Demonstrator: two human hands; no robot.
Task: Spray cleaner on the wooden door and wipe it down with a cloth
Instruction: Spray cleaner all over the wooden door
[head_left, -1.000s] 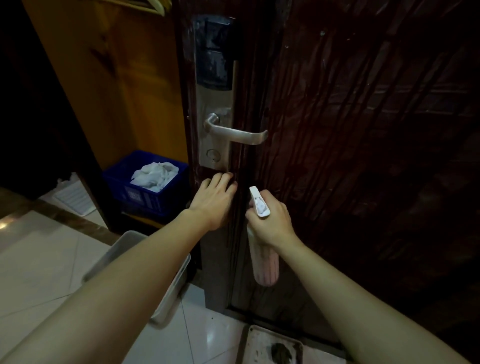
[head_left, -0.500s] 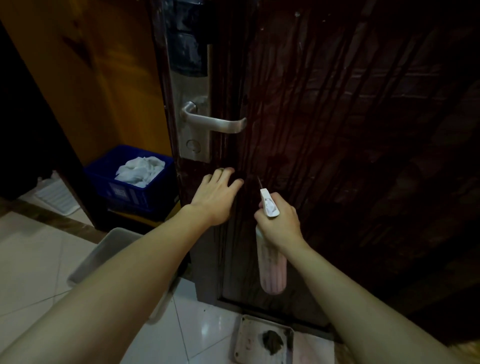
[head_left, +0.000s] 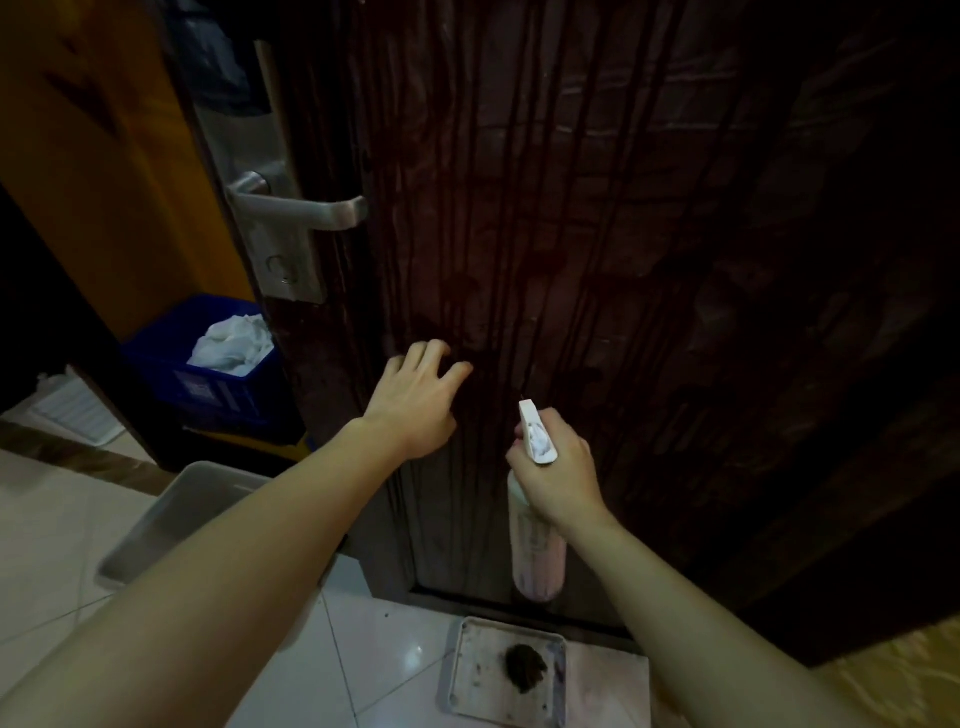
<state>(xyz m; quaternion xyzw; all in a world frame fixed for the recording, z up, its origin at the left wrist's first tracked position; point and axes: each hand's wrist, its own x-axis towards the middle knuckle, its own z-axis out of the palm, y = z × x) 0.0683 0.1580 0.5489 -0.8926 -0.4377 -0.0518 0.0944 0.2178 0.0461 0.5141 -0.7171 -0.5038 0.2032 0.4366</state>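
Our right hand (head_left: 558, 480) has its grip clamped round the neck of the spray bottle (head_left: 535, 545), nozzle aimed at the dark wooden door (head_left: 597, 208). Our left hand (head_left: 415, 400) rests spread-fingered on the door below the lever handle (head_left: 301, 208). A white cloth (head_left: 234, 343) lies in the blue crate (head_left: 208, 384) left of the door.
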